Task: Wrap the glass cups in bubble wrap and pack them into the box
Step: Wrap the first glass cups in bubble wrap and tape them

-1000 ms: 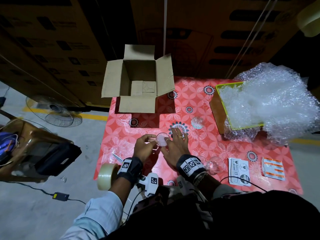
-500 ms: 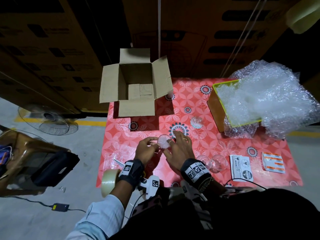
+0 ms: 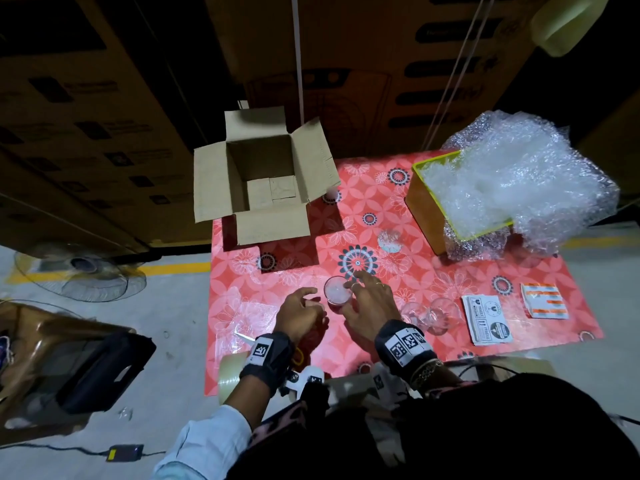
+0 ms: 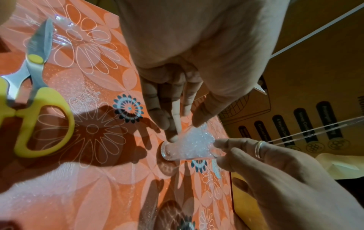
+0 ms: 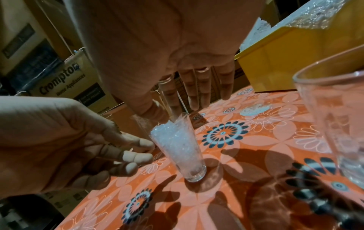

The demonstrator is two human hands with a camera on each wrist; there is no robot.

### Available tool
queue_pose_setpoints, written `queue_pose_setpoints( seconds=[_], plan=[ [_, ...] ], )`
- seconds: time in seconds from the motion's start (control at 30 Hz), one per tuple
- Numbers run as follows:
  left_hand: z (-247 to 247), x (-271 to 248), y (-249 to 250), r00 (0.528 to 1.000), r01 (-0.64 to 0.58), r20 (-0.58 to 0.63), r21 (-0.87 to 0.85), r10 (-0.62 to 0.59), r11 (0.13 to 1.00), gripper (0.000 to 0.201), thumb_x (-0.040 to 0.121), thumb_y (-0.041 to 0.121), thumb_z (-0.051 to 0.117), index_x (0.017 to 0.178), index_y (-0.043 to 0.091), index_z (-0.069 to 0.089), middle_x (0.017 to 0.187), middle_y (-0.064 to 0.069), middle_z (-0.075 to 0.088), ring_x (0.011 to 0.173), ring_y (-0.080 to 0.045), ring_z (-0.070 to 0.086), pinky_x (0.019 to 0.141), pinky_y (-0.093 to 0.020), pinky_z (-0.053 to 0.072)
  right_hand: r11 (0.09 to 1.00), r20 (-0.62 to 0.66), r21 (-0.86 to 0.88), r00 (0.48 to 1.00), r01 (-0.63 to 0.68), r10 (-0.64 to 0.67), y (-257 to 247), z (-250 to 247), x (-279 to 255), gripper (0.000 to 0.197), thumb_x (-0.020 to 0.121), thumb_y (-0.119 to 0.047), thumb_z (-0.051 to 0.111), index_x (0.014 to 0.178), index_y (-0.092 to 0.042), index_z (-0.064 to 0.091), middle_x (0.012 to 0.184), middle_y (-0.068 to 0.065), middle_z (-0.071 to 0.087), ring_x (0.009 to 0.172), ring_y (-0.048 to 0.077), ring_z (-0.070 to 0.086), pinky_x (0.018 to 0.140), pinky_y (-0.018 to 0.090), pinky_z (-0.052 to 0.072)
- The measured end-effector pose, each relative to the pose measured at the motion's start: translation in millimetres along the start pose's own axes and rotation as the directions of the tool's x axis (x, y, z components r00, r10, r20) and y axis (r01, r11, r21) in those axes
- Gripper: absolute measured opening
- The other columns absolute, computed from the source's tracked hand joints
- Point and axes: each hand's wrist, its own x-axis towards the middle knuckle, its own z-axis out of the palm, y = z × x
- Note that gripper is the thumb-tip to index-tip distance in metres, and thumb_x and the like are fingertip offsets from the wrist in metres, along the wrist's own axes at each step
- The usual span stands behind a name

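Note:
A small clear glass cup (image 3: 336,295) stuffed with bubble wrap stands upright on the red flowered tablecloth (image 3: 433,271). My right hand (image 3: 356,289) hovers over its rim with straight fingers, index and thumb touching the top of the cup (image 5: 177,149). My left hand (image 3: 313,299) is beside it on the left, fingers loosely extended, tips at the glass wall (image 4: 189,146). A second stuffed cup (image 3: 389,240) stands farther back. Two empty glasses (image 3: 429,315) sit to my right. The open cardboard box (image 3: 263,178) is at the far left corner.
A yellow bin (image 3: 426,209) heaped with bubble wrap (image 3: 512,181) fills the back right. Label sheets (image 3: 488,318) lie at the right. Yellow-handled scissors (image 4: 33,96) and a tape roll (image 3: 230,372) are at the table's left front edge. A fan (image 3: 83,271) stands on the floor.
My left hand has let its pinch on the cup's rim loosen and drawn back a little. My right hand stays over the cup.

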Motion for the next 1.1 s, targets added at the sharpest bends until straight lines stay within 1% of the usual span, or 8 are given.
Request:
queue_pose_setpoints(
  seconds=[0.07, 0.2, 0.33, 0.47, 0.53, 0.77, 0.9, 1.1],
  plan=[
    [-0.1, 2.5, 0.1, 0.998, -0.043, 0.043, 0.029, 0.042, 0.999, 0.06, 0.069, 0.022, 0.064, 0.127, 0.032, 0.061, 0.087, 0.0, 0.079, 0.1, -0.021, 0.075, 0.102, -0.049, 0.054, 1.0, 0.024, -0.026, 1.0, -0.009, 0.009, -3.8, 4.2, -0.9, 0.042, 0.094, -0.031, 0.059, 0.132, -0.014, 0.063, 0.159, 0.009, 0.036, 0.144, 0.029, 0.033, 0.118, 0.047, 0.025],
    [1.0, 0.9, 3.3, 0.991, -0.096, 0.104, 0.095, 0.086, 0.991, 0.058, 0.065, 0.02, 0.061, 0.114, 0.051, 0.062, 0.088, -0.007, 0.077, 0.093, -0.023, 0.076, 0.098, -0.05, 0.055, 0.998, 0.12, -0.046, 0.992, -0.037, 0.042, -8.5, 13.9, -1.1, 0.043, 0.091, -0.032, 0.063, 0.132, -0.017, 0.064, 0.164, 0.009, 0.025, 0.149, 0.031, 0.025, 0.12, 0.051, 0.023],
    [-2.7, 0.7, -1.3, 0.991, -0.079, 0.118, 0.173, 0.059, 0.982, 0.06, 0.065, 0.023, 0.062, 0.121, 0.042, 0.069, 0.086, 0.002, 0.078, 0.092, -0.017, 0.076, 0.098, -0.048, 0.056, 0.997, 0.063, 0.019, 0.995, -0.073, 0.072, -8.5, 10.1, -5.1, 0.046, 0.092, -0.031, 0.064, 0.137, -0.021, 0.061, 0.167, 0.008, 0.021, 0.151, 0.03, 0.023, 0.12, 0.051, 0.022],
    [-9.2, 2.7, -11.8, 0.995, -0.054, 0.098, 0.208, 0.034, 0.977, 0.044, 0.068, 0.028, 0.063, 0.107, 0.046, 0.07, 0.092, 0.009, 0.078, 0.094, -0.014, 0.075, 0.097, -0.046, 0.057, 0.992, -0.027, 0.074, 0.994, -0.099, 0.102, -5.8, 1.8, -14.3, 0.041, 0.091, -0.03, 0.067, 0.13, -0.019, 0.065, 0.163, 0.005, 0.029, 0.147, 0.028, 0.031, 0.119, 0.048, 0.027],
    [-11.8, 1.1, -11.3, 0.996, -0.05, 0.087, 0.22, 0.032, 0.974, 0.046, 0.068, 0.028, 0.063, 0.111, 0.043, 0.068, 0.095, 0.012, 0.078, 0.096, -0.011, 0.075, 0.097, -0.044, 0.057, 0.991, -0.038, 0.093, 0.994, -0.098, 0.102, -4.5, 1.3, -17.6, 0.037, 0.091, -0.03, 0.067, 0.127, -0.019, 0.066, 0.161, 0.004, 0.031, 0.145, 0.027, 0.034, 0.118, 0.047, 0.029],
    [-14.3, -3.4, -0.6, 0.989, -0.122, 0.109, 0.225, 0.099, 0.967, 0.05, 0.073, 0.02, 0.057, 0.12, 0.034, 0.068, 0.092, 0.006, 0.078, 0.088, -0.008, 0.077, 0.095, -0.046, 0.058, 0.999, -0.006, 0.049, 1.0, -0.001, 0.001, -9.4, 8.5, -22.2, 0.032, 0.093, -0.028, 0.06, 0.124, -0.026, 0.071, 0.162, 0.002, 0.028, 0.148, 0.024, 0.026, 0.119, 0.046, 0.027],
    [-10.3, -3.5, 8.3, 0.983, -0.156, 0.14, 0.264, 0.122, 0.952, 0.048, 0.072, 0.021, 0.058, 0.117, 0.032, 0.071, 0.087, 0.006, 0.079, 0.085, -0.008, 0.077, 0.095, -0.045, 0.058, 0.999, 0.064, -0.016, 0.997, -0.037, 0.038, -9.5, 3.6, -19.5, 0.041, 0.096, -0.031, 0.056, 0.135, -0.023, 0.064, 0.164, 0.009, 0.021, 0.151, 0.029, 0.02, 0.122, 0.048, 0.024],
    [-12.9, -6.2, 15.4, 0.99, -0.141, 0.054, 0.322, 0.13, 0.936, 0.05, 0.077, 0.025, 0.07, 0.127, 0.034, 0.067, 0.1, 0.009, 0.075, 0.09, -0.01, 0.074, 0.094, -0.039, 0.057, 0.988, 0.006, 0.157, 1.0, -0.01, 0.009, 3.0, -18.5, -24.5, 0.045, 0.097, -0.025, 0.059, 0.142, -0.024, 0.058, 0.167, 0.004, 0.019, 0.152, 0.026, 0.021, 0.123, 0.043, 0.024]
  ],
)
